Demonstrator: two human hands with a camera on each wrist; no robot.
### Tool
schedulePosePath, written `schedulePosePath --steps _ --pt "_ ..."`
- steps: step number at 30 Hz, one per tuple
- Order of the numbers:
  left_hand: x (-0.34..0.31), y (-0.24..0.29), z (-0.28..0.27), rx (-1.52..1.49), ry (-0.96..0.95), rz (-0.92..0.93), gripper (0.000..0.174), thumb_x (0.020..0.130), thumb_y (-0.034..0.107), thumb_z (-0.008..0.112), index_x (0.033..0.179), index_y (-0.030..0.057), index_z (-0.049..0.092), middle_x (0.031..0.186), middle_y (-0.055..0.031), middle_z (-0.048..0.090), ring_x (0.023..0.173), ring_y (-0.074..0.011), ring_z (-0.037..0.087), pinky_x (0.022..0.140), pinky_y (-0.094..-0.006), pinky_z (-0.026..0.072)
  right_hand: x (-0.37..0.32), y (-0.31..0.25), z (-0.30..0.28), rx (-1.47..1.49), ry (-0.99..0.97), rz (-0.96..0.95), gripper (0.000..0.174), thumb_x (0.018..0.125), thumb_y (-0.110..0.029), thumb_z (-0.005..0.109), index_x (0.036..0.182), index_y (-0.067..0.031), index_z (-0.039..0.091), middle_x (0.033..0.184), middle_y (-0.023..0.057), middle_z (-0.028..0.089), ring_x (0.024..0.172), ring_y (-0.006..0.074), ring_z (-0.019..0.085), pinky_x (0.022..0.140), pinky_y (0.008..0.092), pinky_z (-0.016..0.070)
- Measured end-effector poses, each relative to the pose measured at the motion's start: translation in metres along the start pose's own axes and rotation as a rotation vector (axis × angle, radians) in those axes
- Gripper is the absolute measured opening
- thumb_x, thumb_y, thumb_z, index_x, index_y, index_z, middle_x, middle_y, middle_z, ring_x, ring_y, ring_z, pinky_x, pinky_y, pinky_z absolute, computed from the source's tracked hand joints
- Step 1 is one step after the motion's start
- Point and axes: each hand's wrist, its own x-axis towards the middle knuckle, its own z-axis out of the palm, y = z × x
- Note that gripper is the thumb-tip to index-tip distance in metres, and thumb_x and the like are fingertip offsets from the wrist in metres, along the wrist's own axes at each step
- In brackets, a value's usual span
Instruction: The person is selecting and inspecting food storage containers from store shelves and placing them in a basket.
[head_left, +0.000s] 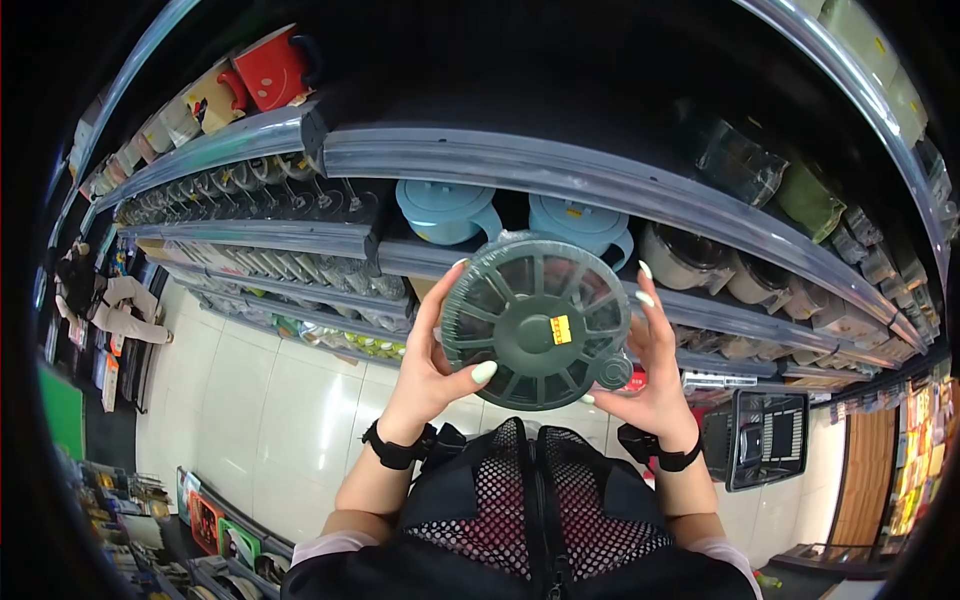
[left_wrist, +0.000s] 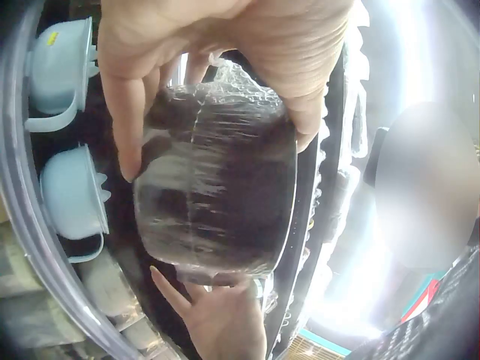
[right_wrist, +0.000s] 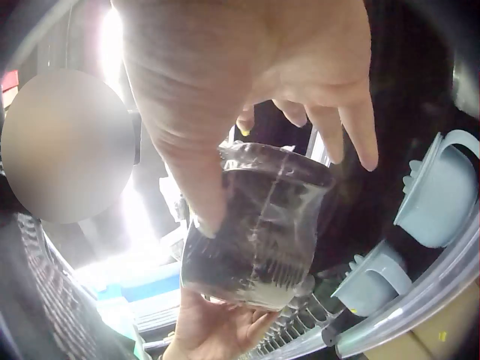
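A round container (head_left: 520, 355) with a dark green spoked top and a yellow price sticker (head_left: 561, 330) is held up before my chest, wrapped in clear plastic. My left hand (head_left: 425, 372) grips its left side, thumb over the near rim and fingers behind. By its right side, my right hand (head_left: 655, 385) has the thumb at the lower edge and the fingers spread, fairly straight. In the left wrist view, crinkled film covers the dark side wall (left_wrist: 225, 187). The right wrist view shows the thumb along the wrapped wall (right_wrist: 270, 225), with fingers reaching past it.
Behind the container, shelves hold two light blue lidded pots (head_left: 447, 210), several wrapped pots (head_left: 688, 255) and rows of wine glasses (head_left: 240, 190). A red mug (head_left: 275, 70) sits higher up. A black shopping basket (head_left: 768, 440) stands at right; another person (head_left: 115, 300) is far left.
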Motion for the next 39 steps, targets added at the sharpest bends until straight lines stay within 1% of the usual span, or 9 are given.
schedulePosePath --steps 4,7,16,24,26,29,33,36,39 --pt "-0.004 0.002 0.001 -0.069 0.065 -0.083 0.104 0.068 0.019 0.083 0.151 0.0045 0.022 0.144 -0.0119 0.041 0.132 -0.0215 0.043 0.110 -0.0354 0.0353 -0.002 -0.011 -0.005 0.147 -0.094 0.207 0.114 0.064 -0.012 0.084 0.153 -0.0048 0.014 0.158 0.0195 0.018 0.140 0.0365 0.033 0.111 0.0463 0.0339" --pt "-0.004 0.004 0.003 -0.062 0.070 -0.091 0.106 0.068 0.019 0.083 0.152 0.0058 0.019 0.145 -0.0117 0.040 0.132 -0.0222 0.043 0.111 -0.0372 0.0335 -0.002 -0.004 0.001 0.152 -0.111 0.163 0.100 0.067 -0.013 0.081 0.150 -0.0012 0.027 0.152 0.0184 0.034 0.139 0.0297 0.037 0.111 0.0402 0.0339" --pt "-0.011 -0.018 -0.024 -0.058 -0.140 -0.293 0.097 0.073 0.013 0.082 0.149 0.0055 0.022 0.141 -0.0109 0.044 0.130 -0.0219 0.044 0.109 -0.0391 0.0348 0.016 -0.017 -0.003 0.010 -0.025 0.056 0.080 0.064 -0.010 0.080 0.137 -0.0016 0.050 0.144 0.0233 0.044 0.135 0.0349 0.042 0.108 0.0424 0.0374" --pt "-0.006 -0.026 -0.019 0.275 -0.315 -0.360 0.078 0.073 0.014 0.083 0.138 0.0011 0.041 0.134 -0.0119 0.050 0.124 -0.0192 0.049 0.107 -0.0355 0.0365 0.035 -0.031 -0.009 -0.243 -0.008 0.017 0.078 0.062 -0.016 0.083 0.134 -0.0064 0.055 0.130 0.0192 0.055 0.121 0.0310 0.054 0.099 0.0383 0.0454" --pt "-0.007 -0.026 -0.019 0.521 -0.318 -0.193 0.080 0.073 0.014 0.083 0.140 0.0020 0.040 0.139 -0.0131 0.045 0.130 -0.0214 0.043 0.108 -0.0375 0.0352 0.037 -0.030 -0.008 -0.282 0.009 0.007 0.076 0.063 -0.019 0.083 0.133 -0.0069 0.055 0.128 0.0181 0.056 0.117 0.0288 0.057 0.095 0.0359 0.0483" --pt "-0.009 -0.025 -0.021 0.282 -0.229 -0.227 0.085 0.071 0.021 0.082 0.143 0.0040 0.039 0.146 -0.0151 0.037 0.136 -0.0263 0.037 0.110 -0.0400 0.0325 0.033 -0.028 -0.004 0.023 0.114 0.239 0.072 0.068 -0.023 0.082 0.132 -0.0051 0.055 0.126 0.0153 0.058 0.109 0.0226 0.060 0.088 0.0309 0.0517" --pt "-0.006 -0.023 -0.031 0.371 -0.191 -0.048 0.101 0.071 0.030 0.081 0.150 0.0038 0.025 0.154 -0.0180 0.027 0.143 -0.0300 0.027 0.114 -0.0413 0.0266 0.026 -0.023 0.001 0.165 0.223 0.421 0.049 0.101 -0.034 0.050 0.136 0.0002 0.047 0.088 0.0080 0.064 0.075 0.0128 0.065 0.067 0.0258 0.0548" --pt "-0.001 -0.008 -0.025 0.403 -0.222 0.135 0.114 0.067 0.032 0.083 0.153 0.0018 0.015 0.158 -0.0194 0.019 0.146 -0.0312 0.022 0.116 -0.0417 0.0209 0.023 -0.029 -0.006 0.226 0.145 0.680 0.051 0.103 -0.042 0.041 0.108 0.0057 0.056 0.073 0.0054 0.058 0.066 0.0110 0.058 0.060 0.0260 0.0508" --pt "-0.005 -0.002 -0.021 0.343 -0.205 0.057 0.116 0.066 0.033 0.084 0.153 0.0025 0.014 0.158 -0.0192 0.020 0.145 -0.0307 0.023 0.116 -0.0414 0.0192 0.008 -0.013 -0.007 -0.174 0.109 0.514 0.055 0.102 -0.045 0.042 0.093 0.0072 0.057 0.065 0.0058 0.053 0.060 0.0124 0.047 0.057 0.0275 0.0439"
